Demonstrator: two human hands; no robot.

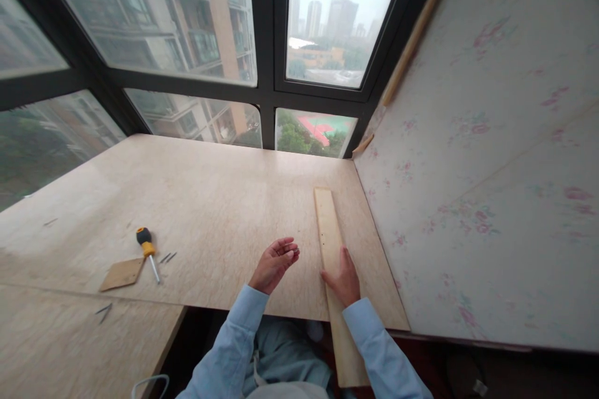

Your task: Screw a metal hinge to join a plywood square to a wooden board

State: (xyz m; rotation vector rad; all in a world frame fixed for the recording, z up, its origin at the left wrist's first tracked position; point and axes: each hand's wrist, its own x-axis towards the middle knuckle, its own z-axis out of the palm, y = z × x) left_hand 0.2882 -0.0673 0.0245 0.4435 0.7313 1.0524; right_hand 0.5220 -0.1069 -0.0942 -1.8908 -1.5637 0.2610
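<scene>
A long, narrow wooden board (330, 224) lies on the pale tabletop, its near end jutting past the front edge toward my lap. A few small dark holes show along its left side. My right hand (344, 277) grips the board across its width, thumb on the left edge and fingers at the right. To the left of it, my left hand (276, 264) is raised above the tabletop, thumb and fingertips pinched together. Something tiny and shiny shows at those fingertips, too small to name.
A yellow-and-black screwdriver (148, 248) lies at left, beside a small brown wooden piece (122, 274). Several thin nails or screws (168, 257) are scattered nearby, some on the lower left surface (103, 312). Dark-framed windows (274, 43) stand behind, and a flowered wall (491, 168) borders the right.
</scene>
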